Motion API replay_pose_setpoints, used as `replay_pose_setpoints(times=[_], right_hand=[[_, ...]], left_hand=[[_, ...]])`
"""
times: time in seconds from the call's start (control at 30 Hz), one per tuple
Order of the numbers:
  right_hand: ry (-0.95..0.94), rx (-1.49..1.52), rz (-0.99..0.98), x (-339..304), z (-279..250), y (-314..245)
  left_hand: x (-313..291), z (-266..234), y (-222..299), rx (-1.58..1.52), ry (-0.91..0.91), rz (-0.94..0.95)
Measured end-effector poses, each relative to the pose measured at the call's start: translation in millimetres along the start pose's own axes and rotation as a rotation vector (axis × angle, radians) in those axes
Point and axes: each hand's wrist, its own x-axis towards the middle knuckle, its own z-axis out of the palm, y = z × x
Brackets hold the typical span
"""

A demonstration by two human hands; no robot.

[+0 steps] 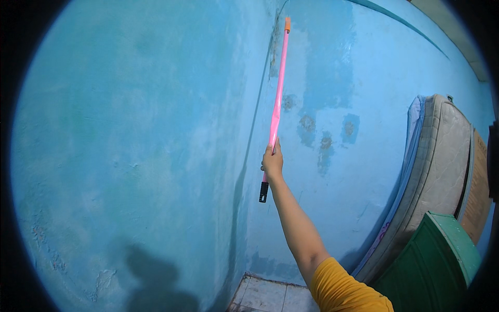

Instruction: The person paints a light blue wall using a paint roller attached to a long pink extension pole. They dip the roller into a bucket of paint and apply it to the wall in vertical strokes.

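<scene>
My right hand point(272, 161) is wrapped round the lower part of a long pink pole point(279, 88). The pole stands nearly upright, leaning slightly right at its top. A black cap with a hanging hole point(263, 192) sticks out below my fist. At the far end is a small orange piece point(287, 25), seen against the blue wall near the room's corner; whether it touches the wall I cannot tell. My right arm reaches up from the lower right in a yellow sleeve point(345, 288). My left hand is out of sight.
A blue-green wall point(135, 130) fills the left side. The lighter blue back wall point(332, 208) has darker paint patches point(327, 67) and rough spots. At the right lean a mattress point(442, 156) and a cardboard sheet point(475, 187), behind a green panelled piece point(426, 265). Floor tiles point(265, 294) show below.
</scene>
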Motion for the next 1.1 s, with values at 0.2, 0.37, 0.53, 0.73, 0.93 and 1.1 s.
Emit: replay_pose_setpoints(times=[0.2, 0.37, 0.53, 0.73, 0.93, 1.1], right_hand=[[0.003, -0.114, 0.043, -77, -15, 79], [-0.075, -0.184, 0.260, -191, -48, 94], [0.030, -0.105, 0.019, -219, -41, 161], [0.003, -0.055, -0.046, -122, -9, 131], [-0.017, -0.043, -0.014, -143, -19, 151], [-0.003, -0.010, 0.150, -279, -35, 175]], left_hand=[[-48, -27, 89, 0.467, -0.176, -0.247], [-103, -53, 177, 0.295, -0.253, -0.302], [-80, -38, 144, 0.013, -0.218, -0.247], [-76, -36, 147, -0.139, -0.179, -0.223], [-29, -17, 65, 0.092, -0.151, -0.159], [-87, -42, 142, 0.201, -0.189, -0.263]])
